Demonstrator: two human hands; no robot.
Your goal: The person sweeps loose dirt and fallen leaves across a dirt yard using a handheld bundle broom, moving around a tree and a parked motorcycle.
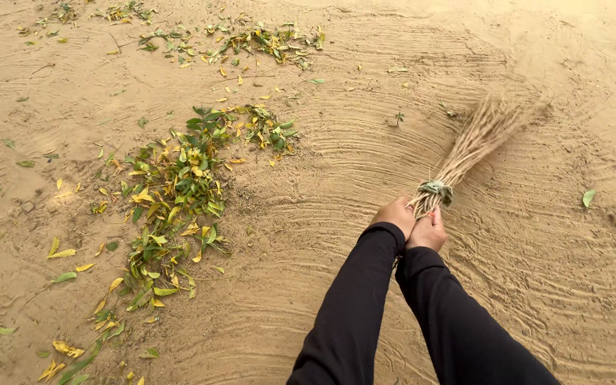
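Both my arms in black sleeves reach forward over sandy ground. My left hand (394,214) and my right hand (428,230) sit side by side, both closed around the bound end of a straw twig broom (468,151). A greenish tie wraps the bundle just above my hands. The broom's bristles fan out up and to the right, blurred at their tips where they meet the sand. A band of green and yellow fallen leaves (174,194) lies to the left of my hands, well apart from the broom.
Curved sweep marks cover the sand (336,142) around the broom. More scattered leaves (251,41) lie along the top. A single green leaf (589,197) rests at the right, and loose leaves dot the left edge.
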